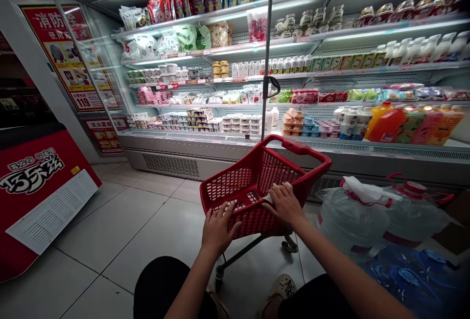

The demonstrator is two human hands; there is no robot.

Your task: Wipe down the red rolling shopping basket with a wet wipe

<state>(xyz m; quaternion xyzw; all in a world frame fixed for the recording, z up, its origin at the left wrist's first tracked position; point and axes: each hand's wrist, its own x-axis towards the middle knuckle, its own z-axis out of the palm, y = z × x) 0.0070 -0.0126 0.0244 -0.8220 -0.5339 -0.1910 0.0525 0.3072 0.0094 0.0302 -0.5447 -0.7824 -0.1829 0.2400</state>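
Note:
A small red shopping cart (253, 221) with a plastic lattice basket stands right in front of my knees. My left hand (219, 228) grips its near rim, fingers bent over the edge and thumb on the outer side. Farther right along the same rim lies my right hand (284, 204), its fingers closed over a piece of white tissue (270, 197) pressed to the plastic. Most of the tissue is hidden under that hand. The curved red handle (304, 148) rises beyond my right hand. A tall grey pole (269, 40) stands up from the cart. No goods show inside the basket.
An open refrigerated display (165, 138) with stocked shelves runs across the back. Large clear water jugs (352, 211) and blue water bottles (411, 280) crowd the floor at right. A red freezer (40, 192) stands at left. My shoe (284, 287) is below the cart.

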